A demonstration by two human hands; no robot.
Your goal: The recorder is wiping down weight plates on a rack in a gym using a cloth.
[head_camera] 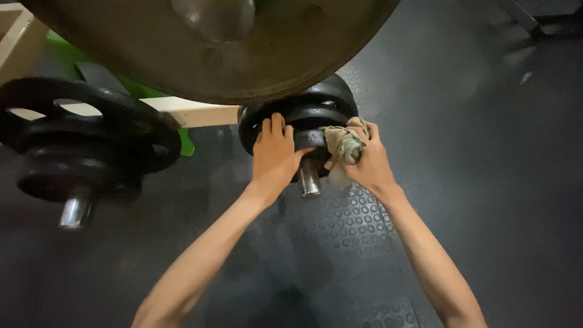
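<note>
A stack of black weight plates (316, 103) hangs on a chrome peg (309, 180) of a rack. My left hand (274, 155) lies flat on the front plate, fingers over its left edge. My right hand (367, 161) grips a crumpled beige cloth (344, 143) and presses it against the right side of the same plate stack.
A large dark plate (212, 54) fills the top of the view, close to the camera. More black plates (91, 140) hang on another chrome peg (76, 209) at the left. A cream rack bar (200, 112) runs behind. Below lies black rubber flooring (358, 231) with round studs.
</note>
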